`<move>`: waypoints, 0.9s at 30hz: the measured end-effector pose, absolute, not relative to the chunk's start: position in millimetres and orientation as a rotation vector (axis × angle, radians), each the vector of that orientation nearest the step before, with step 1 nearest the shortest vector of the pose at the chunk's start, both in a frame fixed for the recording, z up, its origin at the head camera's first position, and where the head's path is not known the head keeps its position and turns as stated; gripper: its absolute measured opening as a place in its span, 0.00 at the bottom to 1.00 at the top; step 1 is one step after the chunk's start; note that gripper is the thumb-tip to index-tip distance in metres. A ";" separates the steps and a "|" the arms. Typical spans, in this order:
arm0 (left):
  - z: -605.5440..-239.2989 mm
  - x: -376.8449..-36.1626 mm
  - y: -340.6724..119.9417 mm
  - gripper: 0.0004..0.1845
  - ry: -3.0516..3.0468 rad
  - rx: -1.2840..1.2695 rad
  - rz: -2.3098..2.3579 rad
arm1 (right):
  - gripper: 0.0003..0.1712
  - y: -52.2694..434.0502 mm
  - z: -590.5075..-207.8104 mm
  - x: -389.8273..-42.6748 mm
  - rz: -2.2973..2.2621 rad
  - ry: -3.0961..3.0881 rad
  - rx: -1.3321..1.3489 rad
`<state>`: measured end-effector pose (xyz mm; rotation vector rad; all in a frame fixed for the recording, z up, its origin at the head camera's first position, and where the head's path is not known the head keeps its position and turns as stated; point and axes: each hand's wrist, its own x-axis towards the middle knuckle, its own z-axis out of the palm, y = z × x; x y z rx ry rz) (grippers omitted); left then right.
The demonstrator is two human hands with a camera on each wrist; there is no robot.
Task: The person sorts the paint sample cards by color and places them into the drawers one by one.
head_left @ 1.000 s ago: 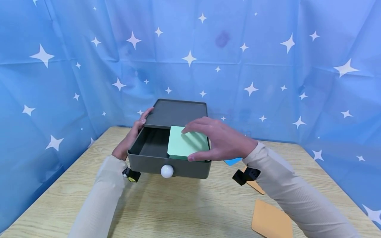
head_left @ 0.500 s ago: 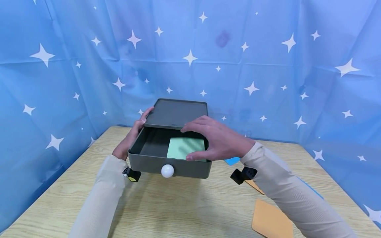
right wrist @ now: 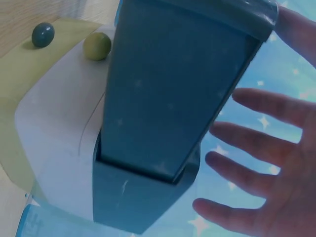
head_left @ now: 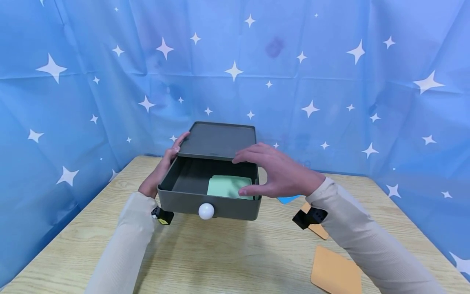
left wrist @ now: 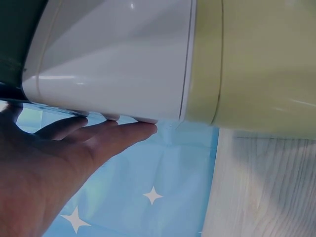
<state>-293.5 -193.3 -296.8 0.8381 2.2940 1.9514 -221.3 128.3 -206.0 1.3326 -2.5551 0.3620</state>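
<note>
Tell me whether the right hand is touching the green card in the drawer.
Apart. In the head view the right hand hovers open above the drawer, while the green card lies flat on its floor, well below the fingers.

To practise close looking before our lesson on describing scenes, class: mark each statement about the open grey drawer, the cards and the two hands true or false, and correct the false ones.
1. The drawer is pulled open. True.
2. A green card lies inside it. True.
3. The right hand grips the green card. False: it hovers open over the drawer's right side.
4. The left hand holds the white knob. False: it rests against the box's left side.
5. An orange card lies on the table. True.
</note>
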 end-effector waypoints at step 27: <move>-298.7 -294.7 -193.8 0.32 2.287 0.846 1.966 | 0.29 120.5 -213.9 -152.3 0.468 -2.084 1.566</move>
